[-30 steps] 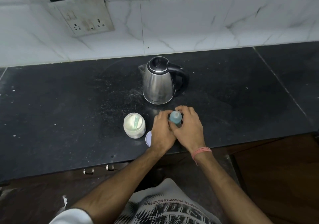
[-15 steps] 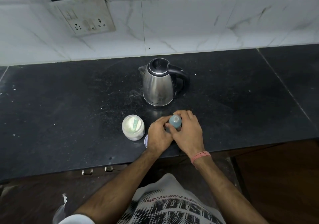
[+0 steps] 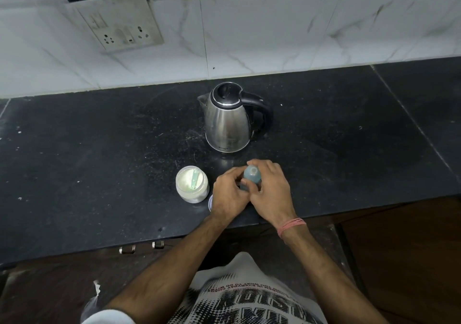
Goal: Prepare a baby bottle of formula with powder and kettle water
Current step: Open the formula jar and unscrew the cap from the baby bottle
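Near the front edge of the black countertop [image 3: 99, 149], the baby bottle [image 3: 252, 175] is held upright between both hands, its blue-green cap showing above the fingers. The bottle is gripped from the left by the left hand [image 3: 228, 195], fingers curled in against its side, and it is wrapped from the right by the right hand [image 3: 270, 189], fingers bent over the far side of the cap; the bottle's lower body is hidden by the hands. A pink thread band [image 3: 291, 225] is worn on the right wrist. Just left of the hands an open jar of white powder [image 3: 192, 184] is seen, with a pale green scoop [image 3: 194, 177] lying inside it. A sliver of a round pale lid [image 3: 210, 202] is glimpsed between jar and left hand. Farther back, the steel kettle [image 3: 228, 121] is stood on the counter, lid closed, black handle to the right. A wall socket plate [image 3: 117, 21] is mounted on the white tiles at far left.
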